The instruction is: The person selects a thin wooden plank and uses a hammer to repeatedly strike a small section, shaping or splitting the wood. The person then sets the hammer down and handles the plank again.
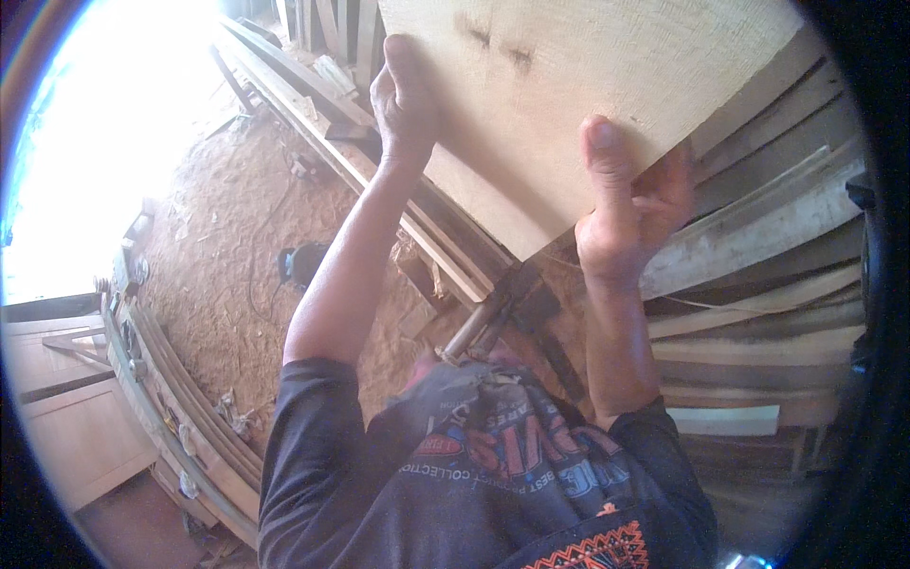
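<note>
A wide, pale wooden board (559,104) with two dark knot marks is raised in front of me, tilted, its near corner pointing down toward my chest. My left hand (406,109) grips its left edge, thumb lying along the face. On the right edge, my right hand (630,204) holds the board with the thumb pressed on the face and the fingers curled behind. The fingers of the left hand are mostly hidden by the board. Its top end runs out of view.
Below the board runs a workbench of long timber lengths (341,156), with a metal clamp (474,327) at its near end. Stacked planks (758,228) fill the right side. A dark tool (305,264) lies on the dirt floor (213,247). Wooden panels (85,441) stand at lower left.
</note>
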### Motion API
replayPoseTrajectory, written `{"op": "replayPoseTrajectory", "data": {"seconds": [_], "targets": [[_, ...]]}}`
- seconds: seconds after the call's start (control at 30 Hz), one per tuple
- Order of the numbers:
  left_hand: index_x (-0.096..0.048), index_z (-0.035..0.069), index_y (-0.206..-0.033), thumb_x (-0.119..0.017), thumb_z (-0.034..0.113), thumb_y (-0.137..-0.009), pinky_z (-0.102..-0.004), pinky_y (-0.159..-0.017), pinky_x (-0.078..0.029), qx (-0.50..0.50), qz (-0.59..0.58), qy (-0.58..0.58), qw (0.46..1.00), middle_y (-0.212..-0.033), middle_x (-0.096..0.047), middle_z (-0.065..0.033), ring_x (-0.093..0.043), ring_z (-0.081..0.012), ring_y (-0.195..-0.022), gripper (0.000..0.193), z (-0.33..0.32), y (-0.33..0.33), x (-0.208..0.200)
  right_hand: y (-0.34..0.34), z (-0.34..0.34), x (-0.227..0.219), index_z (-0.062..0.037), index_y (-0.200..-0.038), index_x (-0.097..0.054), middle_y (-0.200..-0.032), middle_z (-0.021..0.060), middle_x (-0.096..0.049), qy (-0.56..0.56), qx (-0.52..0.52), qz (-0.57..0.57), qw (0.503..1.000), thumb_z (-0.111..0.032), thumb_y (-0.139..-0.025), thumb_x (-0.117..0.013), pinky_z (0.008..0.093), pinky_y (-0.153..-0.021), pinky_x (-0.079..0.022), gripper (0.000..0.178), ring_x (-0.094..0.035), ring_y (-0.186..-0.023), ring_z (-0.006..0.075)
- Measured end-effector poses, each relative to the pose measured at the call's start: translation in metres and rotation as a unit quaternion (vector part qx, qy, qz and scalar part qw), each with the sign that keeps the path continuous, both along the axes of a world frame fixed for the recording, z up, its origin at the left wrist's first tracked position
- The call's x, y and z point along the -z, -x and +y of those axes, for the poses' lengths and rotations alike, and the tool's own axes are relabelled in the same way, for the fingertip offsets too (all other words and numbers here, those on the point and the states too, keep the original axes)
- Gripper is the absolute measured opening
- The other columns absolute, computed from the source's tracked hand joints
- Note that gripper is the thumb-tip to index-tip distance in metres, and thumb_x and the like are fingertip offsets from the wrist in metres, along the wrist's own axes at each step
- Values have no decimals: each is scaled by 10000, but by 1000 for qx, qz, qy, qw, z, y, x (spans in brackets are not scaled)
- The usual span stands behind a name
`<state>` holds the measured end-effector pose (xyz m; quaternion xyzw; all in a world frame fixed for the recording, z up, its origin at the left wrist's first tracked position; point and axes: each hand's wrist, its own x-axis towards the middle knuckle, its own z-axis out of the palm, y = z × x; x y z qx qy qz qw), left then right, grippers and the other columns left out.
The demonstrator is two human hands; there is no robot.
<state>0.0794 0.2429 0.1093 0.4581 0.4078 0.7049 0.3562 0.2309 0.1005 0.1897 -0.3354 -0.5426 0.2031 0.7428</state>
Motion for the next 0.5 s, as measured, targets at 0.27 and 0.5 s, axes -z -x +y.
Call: {"op": "replayPoseTrajectory", "data": {"seconds": [0.27,0.5], "targets": [[-578,60,-806,-328,736,-1072,-338,-725,-456,6,-12,0,1000,-726,-562,9,-537,-120,-759,769,5,5,5,-1,4,9,13,-1305,-580,-1193,96,-670,17,1,-45,999,-150,-929,-847,327,-964,-511,489,-625,-1082,169],[-568,69,-777,-347,781,-1044,-347,-699,-451,24,62,-8,998,-706,-531,14,-520,-128,-738,792,3,-8,17,-17,-2,30,25,-1356,-531,-1258,135,-628,5,61,9,998,-222,-945,-832,363,-984,-504,567,-605,-1118,205]]}}
